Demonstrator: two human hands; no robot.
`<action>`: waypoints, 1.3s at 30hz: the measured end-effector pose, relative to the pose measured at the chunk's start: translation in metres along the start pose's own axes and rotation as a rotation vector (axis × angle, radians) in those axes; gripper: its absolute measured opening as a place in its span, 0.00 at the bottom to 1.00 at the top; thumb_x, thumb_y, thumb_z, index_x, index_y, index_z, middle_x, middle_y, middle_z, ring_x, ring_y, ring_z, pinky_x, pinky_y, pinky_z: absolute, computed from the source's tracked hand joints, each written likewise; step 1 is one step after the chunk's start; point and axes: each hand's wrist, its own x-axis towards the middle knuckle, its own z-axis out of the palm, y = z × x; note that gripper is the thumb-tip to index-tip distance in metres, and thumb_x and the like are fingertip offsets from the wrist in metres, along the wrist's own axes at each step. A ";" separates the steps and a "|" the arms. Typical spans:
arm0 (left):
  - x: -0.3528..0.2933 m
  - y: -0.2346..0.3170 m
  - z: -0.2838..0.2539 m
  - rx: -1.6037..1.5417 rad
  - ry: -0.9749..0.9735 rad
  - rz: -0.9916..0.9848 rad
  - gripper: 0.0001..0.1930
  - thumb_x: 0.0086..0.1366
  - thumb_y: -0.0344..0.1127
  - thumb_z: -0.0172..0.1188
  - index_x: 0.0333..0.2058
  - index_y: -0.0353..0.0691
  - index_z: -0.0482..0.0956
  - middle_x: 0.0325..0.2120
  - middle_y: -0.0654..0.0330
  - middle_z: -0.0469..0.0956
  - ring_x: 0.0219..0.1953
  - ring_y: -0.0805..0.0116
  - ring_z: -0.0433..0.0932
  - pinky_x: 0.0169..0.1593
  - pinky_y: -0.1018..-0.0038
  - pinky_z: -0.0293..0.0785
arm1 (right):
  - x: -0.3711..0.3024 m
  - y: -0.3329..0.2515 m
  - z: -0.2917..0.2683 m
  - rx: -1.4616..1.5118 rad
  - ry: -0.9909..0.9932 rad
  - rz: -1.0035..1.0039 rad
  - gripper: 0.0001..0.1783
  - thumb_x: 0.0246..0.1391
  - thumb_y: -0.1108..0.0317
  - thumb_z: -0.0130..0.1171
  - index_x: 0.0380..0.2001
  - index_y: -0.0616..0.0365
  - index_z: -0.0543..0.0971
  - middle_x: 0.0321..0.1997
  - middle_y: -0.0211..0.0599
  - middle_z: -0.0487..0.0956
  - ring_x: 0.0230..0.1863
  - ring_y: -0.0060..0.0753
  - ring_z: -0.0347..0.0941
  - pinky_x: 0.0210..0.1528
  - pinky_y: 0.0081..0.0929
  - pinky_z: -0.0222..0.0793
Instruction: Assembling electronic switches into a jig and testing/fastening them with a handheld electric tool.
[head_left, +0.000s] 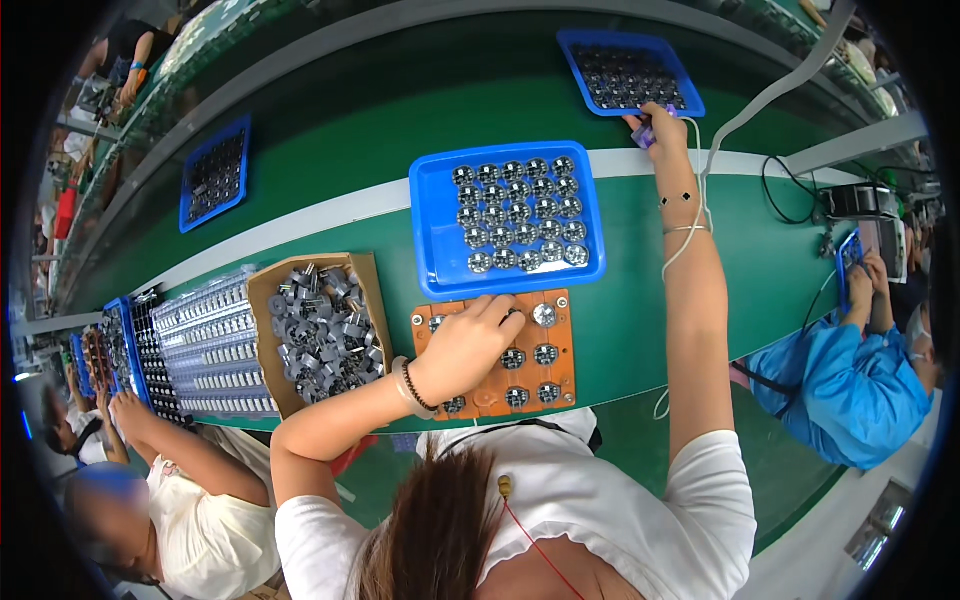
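My left hand (468,345) bends over an orange fixture board (487,400), its fingers curled together near the top edge. What they hold, if anything, is hidden. Small round circuit boards (546,354) sit in the fixture, and one round piece (544,315) at its upper right looks silvery. Far out to the right, my right hand (668,135) is closed around a small purple thing (643,134), right by the near edge of a blue tray (690,100) full of round dark parts. A white cord runs down from this hand along the forearm.
Just beyond the fixture stands a blue tray (425,250) with rows of round boards. A cardboard box (378,345) of grey plugs and clear trays (215,345) lie left. Another blue tray (184,215) is far left. A grey cable (770,100) hangs right; co-workers sit on both sides.
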 end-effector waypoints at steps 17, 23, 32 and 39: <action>-0.002 -0.005 0.005 0.061 0.005 0.073 0.11 0.50 0.24 0.56 0.35 0.33 0.73 0.38 0.55 0.72 0.41 0.58 0.75 0.41 0.68 0.75 | -0.141 -0.016 -0.157 -0.211 0.046 -0.077 0.12 0.50 0.73 0.58 0.36 0.69 0.72 0.28 0.40 0.77 0.24 0.29 0.76 0.27 0.20 0.76; -0.002 -0.001 0.008 0.079 0.011 0.045 0.13 0.46 0.23 0.56 0.35 0.35 0.73 0.37 0.56 0.71 0.40 0.58 0.75 0.39 0.68 0.76 | -0.200 0.002 -0.180 -0.245 0.083 -0.015 0.09 0.50 0.73 0.56 0.35 0.66 0.72 0.24 0.38 0.76 0.21 0.27 0.74 0.23 0.19 0.73; -0.001 0.004 0.017 0.152 0.119 0.079 0.11 0.47 0.25 0.56 0.33 0.37 0.72 0.34 0.58 0.69 0.38 0.60 0.73 0.29 0.71 0.78 | -0.248 0.001 -0.183 -0.787 0.195 -0.147 0.17 0.56 0.60 0.60 0.29 0.64 0.70 0.18 0.35 0.73 0.16 0.25 0.74 0.15 0.16 0.67; 0.002 -0.002 0.012 0.071 0.095 0.031 0.12 0.47 0.24 0.55 0.34 0.37 0.71 0.37 0.56 0.70 0.41 0.58 0.72 0.33 0.71 0.77 | -0.321 0.020 -0.118 -0.961 -0.445 -0.425 0.15 0.47 0.75 0.66 0.33 0.58 0.69 0.27 0.31 0.77 0.26 0.20 0.74 0.26 0.18 0.68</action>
